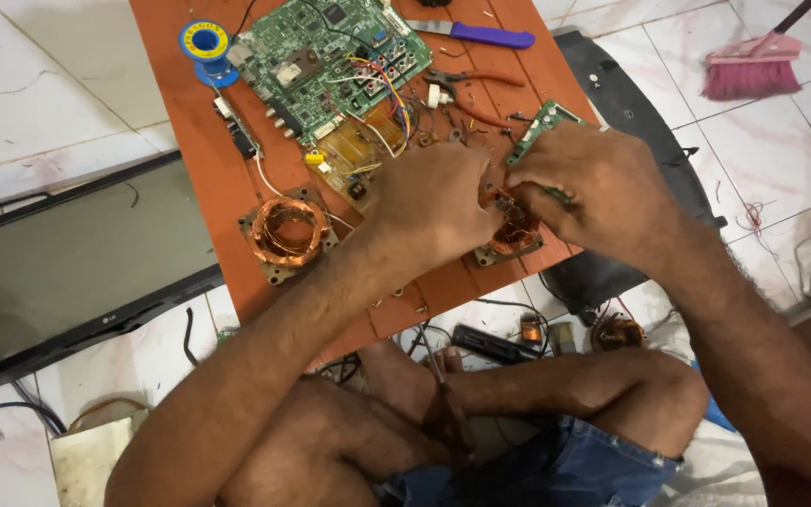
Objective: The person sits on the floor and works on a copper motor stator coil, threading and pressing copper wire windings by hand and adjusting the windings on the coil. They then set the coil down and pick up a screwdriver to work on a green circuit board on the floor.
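Copper-wound coil (515,228) on its pale square frame sits at the near right part of the orange bench (199,178), and both of my hands are closed in on it. My left hand (432,208) comes in from the left with its fingers curled down and bunched against the coil's left side; I read it as pinching at the copper winding, though the fingertips themselves are hidden under the knuckles. My right hand (591,188) arches over from the right, fingers bent and pressed onto the top and far edge of the same coil, so the two hands nearly touch above it. Only a sliver of the winding and the front corner of the frame show between them.

A second coil (287,233), the same kind, lies well apart to the left on the bench, untouched. Behind my hands a large green circuit board (330,56) with coloured wires fills the far middle of the bench, and a small green board (544,122) pokes out just beyond my right hand. A blue and yellow solder spool (205,43) stands at the far left corner, red-handled pliers (471,89) lie near the big board, and a purple-handled knife (481,35) rests at the far edge. A flat dark screen (68,263) lies on the tiled floor to the left, and a pink broom (753,66) is at upper right.
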